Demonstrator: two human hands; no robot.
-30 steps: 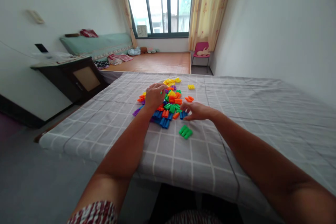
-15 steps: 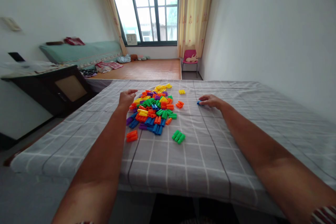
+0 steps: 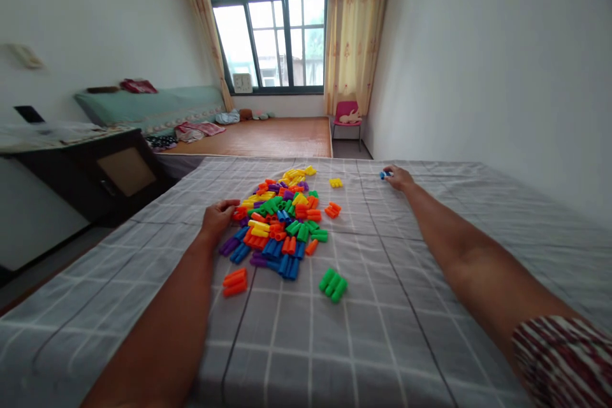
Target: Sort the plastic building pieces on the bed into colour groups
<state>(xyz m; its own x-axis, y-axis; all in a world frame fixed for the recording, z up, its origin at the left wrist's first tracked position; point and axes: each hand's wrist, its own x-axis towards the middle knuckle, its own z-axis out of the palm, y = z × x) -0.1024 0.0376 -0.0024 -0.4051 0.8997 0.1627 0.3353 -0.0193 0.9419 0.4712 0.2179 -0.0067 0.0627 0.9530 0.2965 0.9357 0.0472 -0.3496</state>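
Note:
Toward the far right of the cloth, my right hand [image 3: 400,178] has its fingers closed on a small blue plastic block [image 3: 385,175]. My left hand [image 3: 218,218] is at the left edge of a heap of coloured tube-shaped plastic blocks [image 3: 275,207], fingers stretched out and fingertips beside an orange block [image 3: 240,213]. Whether they touch it is hard to make out. The heap mixes orange, green, yellow, blue and purple pieces. Apart from it lie a green block [image 3: 333,285], an orange block [image 3: 235,282], another orange one [image 3: 333,210] and a yellow one [image 3: 336,183].
A grey checked cloth [image 3: 382,331] covers the table under the blocks. Beyond its far edge is a low wooden platform [image 3: 282,134], with a pink chair [image 3: 347,113] to its right. A dark cabinet [image 3: 119,172] stands at the left, and a white wall runs along the right.
My right hand has moved farther away and right with the blue block. My left hand has come down and slightly left, to the heap's edge. The whole view has tilted upward a little.

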